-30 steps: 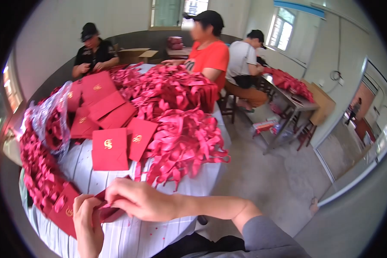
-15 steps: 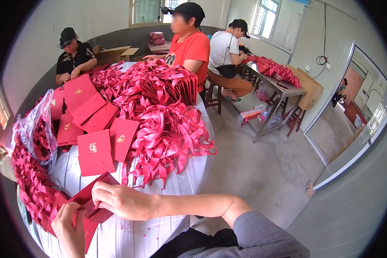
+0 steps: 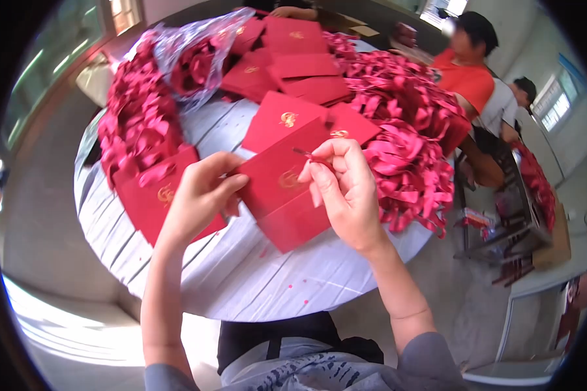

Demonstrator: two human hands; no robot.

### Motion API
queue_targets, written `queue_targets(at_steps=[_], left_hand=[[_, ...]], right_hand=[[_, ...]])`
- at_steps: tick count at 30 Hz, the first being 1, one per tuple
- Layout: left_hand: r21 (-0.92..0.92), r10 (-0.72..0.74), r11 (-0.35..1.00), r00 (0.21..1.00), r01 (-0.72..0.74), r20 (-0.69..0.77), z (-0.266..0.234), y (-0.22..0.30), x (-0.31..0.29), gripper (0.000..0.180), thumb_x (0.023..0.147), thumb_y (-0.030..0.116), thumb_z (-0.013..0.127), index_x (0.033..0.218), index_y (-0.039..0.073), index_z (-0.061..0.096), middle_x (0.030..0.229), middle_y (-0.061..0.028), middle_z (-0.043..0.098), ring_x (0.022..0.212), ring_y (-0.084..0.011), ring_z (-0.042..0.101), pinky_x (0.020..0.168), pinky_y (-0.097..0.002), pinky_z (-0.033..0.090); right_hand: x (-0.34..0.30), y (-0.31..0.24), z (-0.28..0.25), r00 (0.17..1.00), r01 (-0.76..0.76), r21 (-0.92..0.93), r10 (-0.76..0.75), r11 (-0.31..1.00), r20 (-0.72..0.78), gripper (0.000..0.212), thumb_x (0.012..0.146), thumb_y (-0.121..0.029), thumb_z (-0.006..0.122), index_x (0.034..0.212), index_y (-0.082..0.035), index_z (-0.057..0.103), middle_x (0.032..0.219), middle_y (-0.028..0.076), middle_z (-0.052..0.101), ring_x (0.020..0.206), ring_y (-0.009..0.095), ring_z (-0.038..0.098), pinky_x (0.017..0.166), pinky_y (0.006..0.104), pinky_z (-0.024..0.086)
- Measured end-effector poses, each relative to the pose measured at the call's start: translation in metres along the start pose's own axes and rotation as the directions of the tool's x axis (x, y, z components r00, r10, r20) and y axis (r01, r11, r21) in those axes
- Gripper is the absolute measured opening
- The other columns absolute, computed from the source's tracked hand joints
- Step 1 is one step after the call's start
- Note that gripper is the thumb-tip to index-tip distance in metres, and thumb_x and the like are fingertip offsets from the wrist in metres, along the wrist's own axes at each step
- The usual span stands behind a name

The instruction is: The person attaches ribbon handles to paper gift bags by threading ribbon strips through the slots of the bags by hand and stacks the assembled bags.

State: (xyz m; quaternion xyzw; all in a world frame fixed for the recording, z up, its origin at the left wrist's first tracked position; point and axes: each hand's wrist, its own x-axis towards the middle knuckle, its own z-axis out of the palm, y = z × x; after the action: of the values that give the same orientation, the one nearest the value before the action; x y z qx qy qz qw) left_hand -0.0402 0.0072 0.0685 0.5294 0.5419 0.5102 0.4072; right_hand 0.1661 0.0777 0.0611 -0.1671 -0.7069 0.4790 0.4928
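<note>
A red paper gift bag (image 3: pixel 267 192) with a gold emblem is held up over the table, a flap or fold showing along its lower part. My left hand (image 3: pixel 205 192) grips its left edge between thumb and fingers. At its right side, my right hand (image 3: pixel 349 192) pinches a red ribbon (image 3: pixel 321 160); a thin dark tip sticks out beyond the fingertips. Just behind the held bag lies another red bag (image 3: pixel 287 124) with a gold emblem. Below my left forearm rests a further red bag (image 3: pixel 153 195) beside the ribbon pile.
The round table (image 3: pixel 241 287) has a white cover with small red scraps. Ribboned bags are heaped at left (image 3: pixel 143 117) and right (image 3: pixel 404 163); clear plastic wrap (image 3: pixel 209 49) covers some. A person in orange-red (image 3: pixel 466 78) is at the far right, another in white behind.
My view has swung left and down. The bag is raised and turned so its emblem side shows. My right hand has moved from the bag's opening to its right side, pinching a ribbon.
</note>
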Motion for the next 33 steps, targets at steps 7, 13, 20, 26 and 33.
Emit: queue_targets(at_steps=[7, 13, 20, 26, 33], left_hand=[[-0.102, -0.069, 0.992, 0.995, 0.077, 0.078, -0.002, -0.012, -0.002, 0.015, 0.094, 0.003, 0.049, 0.105, -0.005, 0.056, 0.078, -0.0046, 0.061, 0.058, -0.0082, 0.058, 0.053, -0.0226, 0.048], [-0.124, 0.001, 0.992, 0.999, 0.005, 0.048, 0.005, -0.012, -0.001, 0.015, 0.094, 0.003, 0.049, 0.104, -0.005, 0.056, 0.076, -0.0046, 0.062, 0.055, -0.0079, 0.058, 0.05, -0.0209, 0.047], [-0.092, 0.04, 0.995, 0.998, -0.036, 0.047, 0.011, -0.013, -0.005, 0.014, 0.091, 0.001, 0.054, 0.103, -0.006, 0.057, 0.081, -0.0033, 0.06, 0.058, -0.0047, 0.054, 0.051, -0.0201, 0.045], [0.007, 0.12, 0.993, 0.991, -0.12, -0.053, 0.019, -0.004, -0.017, 0.018, 0.086, 0.001, 0.062, 0.102, -0.006, 0.058, 0.084, -0.0062, 0.063, 0.058, -0.005, 0.054, 0.05, -0.0206, 0.045], [0.203, 0.273, 0.946, 0.959, -0.254, -0.071, 0.03, 0.004, -0.019, 0.018, 0.081, -0.001, 0.062, 0.099, -0.003, 0.061, 0.082, -0.0096, 0.067, 0.062, -0.0102, 0.059, 0.054, -0.0236, 0.047]], right_hand=[[-0.002, 0.013, 0.015, 0.993, -0.097, -0.234, 0.109, 0.967, 0.04, 0.015, 0.094, -0.01, 0.055, 0.099, 0.003, 0.059, 0.081, 0.004, 0.062, 0.072, 0.007, 0.056, 0.067, 0.02, 0.047], [-0.006, 0.016, 0.025, 0.999, 0.034, -0.382, -0.02, 0.924, 0.042, 0.007, 0.086, -0.004, 0.062, 0.086, 0.002, 0.058, 0.075, 0.012, 0.062, 0.063, 0.019, 0.062, 0.054, 0.0289, 0.047], [-0.009, 0.011, 0.03, 0.969, 0.242, -0.654, -0.216, 0.717, 0.122, 0.01, 0.083, -0.004, 0.06, 0.08, -0.003, 0.051, 0.067, 0.012, 0.054, 0.06, 0.031, 0.057, 0.052, 0.0388, 0.046], [-0.013, 0.002, 0.033, 0.953, 0.295, -0.729, -0.243, 0.618, 0.18, 0.014, 0.082, -0.006, 0.061, 0.074, -0.005, 0.049, 0.064, 0.01, 0.051, 0.058, 0.027, 0.056, 0.05, 0.0372, 0.045], [-0.018, -0.005, 0.025, 0.956, 0.287, -0.712, -0.235, 0.64, 0.175, 0.009, 0.081, -0.004, 0.061, 0.075, -0.003, 0.054, 0.061, 0.01, 0.053, 0.055, 0.027, 0.057, 0.049, 0.0357, 0.044]])
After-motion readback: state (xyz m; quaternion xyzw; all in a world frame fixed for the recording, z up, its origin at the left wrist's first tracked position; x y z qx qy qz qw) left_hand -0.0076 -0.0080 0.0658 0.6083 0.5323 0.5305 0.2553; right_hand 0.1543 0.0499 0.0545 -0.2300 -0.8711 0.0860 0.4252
